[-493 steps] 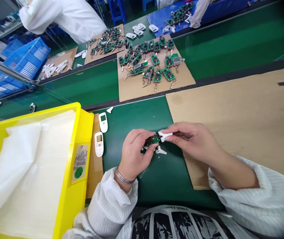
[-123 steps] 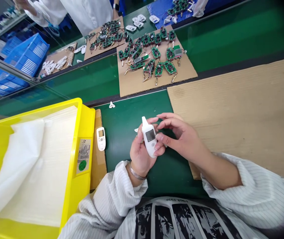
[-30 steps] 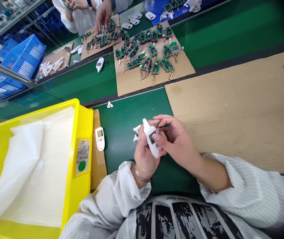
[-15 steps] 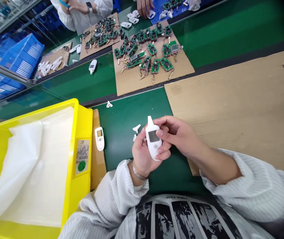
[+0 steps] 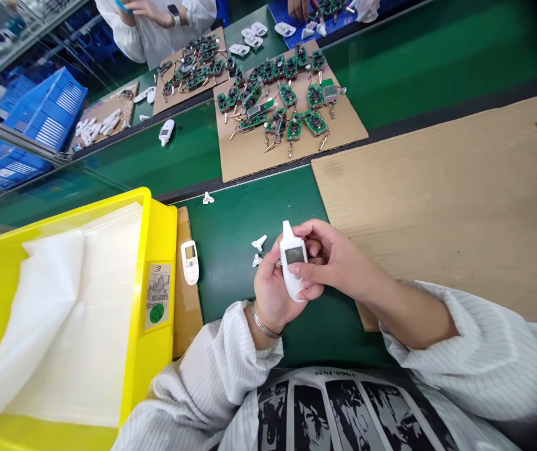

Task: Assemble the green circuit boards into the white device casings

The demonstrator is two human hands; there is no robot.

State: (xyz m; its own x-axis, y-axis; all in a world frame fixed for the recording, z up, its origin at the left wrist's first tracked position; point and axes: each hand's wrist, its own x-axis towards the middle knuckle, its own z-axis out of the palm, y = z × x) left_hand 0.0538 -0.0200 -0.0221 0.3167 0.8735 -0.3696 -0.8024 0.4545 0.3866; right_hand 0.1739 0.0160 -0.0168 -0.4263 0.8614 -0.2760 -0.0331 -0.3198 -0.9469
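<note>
Left hand (image 5: 271, 294) cradles the white digital thermometer (image 5: 292, 266), fingers curled behind it; right hand (image 5: 338, 257) clamps its side, fingers together. Unit stands less tilted than a second ago.

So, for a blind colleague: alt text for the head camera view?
A person's left hand and right hand hold a white handheld device with a screen above a green workbench. A similar device lies to the left, beside a yellow bin lined with white sheeting.

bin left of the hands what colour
The plastic bin is bright yellow, lined with white sheeting; it shows best in the head view.
</note>
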